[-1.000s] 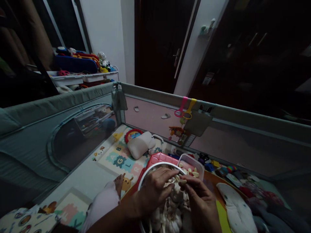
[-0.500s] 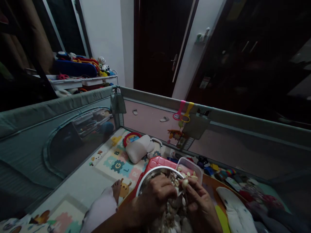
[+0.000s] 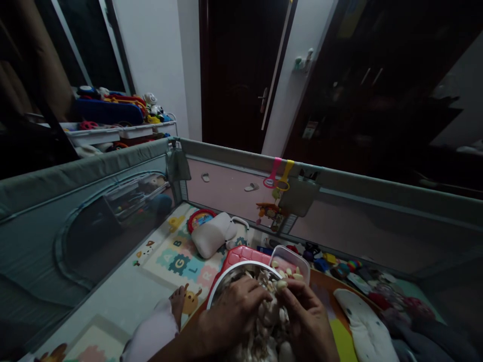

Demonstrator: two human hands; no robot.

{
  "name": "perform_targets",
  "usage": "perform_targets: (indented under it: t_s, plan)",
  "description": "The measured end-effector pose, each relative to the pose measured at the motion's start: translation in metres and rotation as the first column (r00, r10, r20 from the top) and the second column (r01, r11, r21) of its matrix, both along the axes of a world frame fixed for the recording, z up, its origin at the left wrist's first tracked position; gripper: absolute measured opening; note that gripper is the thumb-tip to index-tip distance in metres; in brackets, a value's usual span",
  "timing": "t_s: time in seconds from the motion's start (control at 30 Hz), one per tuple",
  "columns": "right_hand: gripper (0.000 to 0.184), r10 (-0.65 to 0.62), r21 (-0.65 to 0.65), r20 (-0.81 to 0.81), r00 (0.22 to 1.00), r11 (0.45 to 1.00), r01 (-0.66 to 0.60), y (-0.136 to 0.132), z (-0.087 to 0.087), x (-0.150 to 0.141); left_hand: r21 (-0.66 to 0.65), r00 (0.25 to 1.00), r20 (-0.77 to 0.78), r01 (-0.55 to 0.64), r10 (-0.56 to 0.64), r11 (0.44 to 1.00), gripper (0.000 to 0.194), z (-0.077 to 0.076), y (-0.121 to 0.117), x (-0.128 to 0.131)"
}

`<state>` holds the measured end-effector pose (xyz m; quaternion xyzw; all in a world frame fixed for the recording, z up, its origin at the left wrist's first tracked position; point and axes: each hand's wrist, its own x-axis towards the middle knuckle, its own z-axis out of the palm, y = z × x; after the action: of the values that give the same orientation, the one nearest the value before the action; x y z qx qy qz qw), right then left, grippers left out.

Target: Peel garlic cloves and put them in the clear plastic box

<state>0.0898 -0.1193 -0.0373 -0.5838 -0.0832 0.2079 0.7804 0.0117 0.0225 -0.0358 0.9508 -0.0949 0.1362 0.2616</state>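
A metal bowl holds a heap of garlic bulbs, cloves and papery skins. My right hand pinches a pale garlic clove between thumb and fingers above the bowl's right side. Over the left part of the heap, my left hand is closed, its fingers curled toward the clove. What those fingers grip is hidden. Just beyond my right hand, a clear plastic container has several peeled cloves in it.
A red padded-looking surface lies behind the bowl. A bare foot rests on the letter mat at left. A white pillow-like object lies farther back. Grey playpen rails surround the area, with toys along the right side.
The head view has shifted slightly. My right hand has brought the clove a little lower and closer to my left hand's fingers; the white skin below it no longer shows.
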Motion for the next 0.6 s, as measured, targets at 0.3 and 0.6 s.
perform_targets:
  t_s: [0.3, 0.6]
  plan:
    - [0.023, 0.153, 0.171, -0.239, 0.959, 0.979, -0.114, -0.001, -0.006, 0.004, -0.017, 0.996, 0.023, -0.081, 0.082, 0.997, 0.019, -0.004, -0.004, 0.003]
    - [0.022, 0.221, 0.093, -0.123, 0.967, 0.973, -0.211, 0.001, -0.002, 0.002, -0.232, 0.950, 0.251, -0.129, 0.187, 0.964, 0.004, -0.015, -0.002, 0.005]
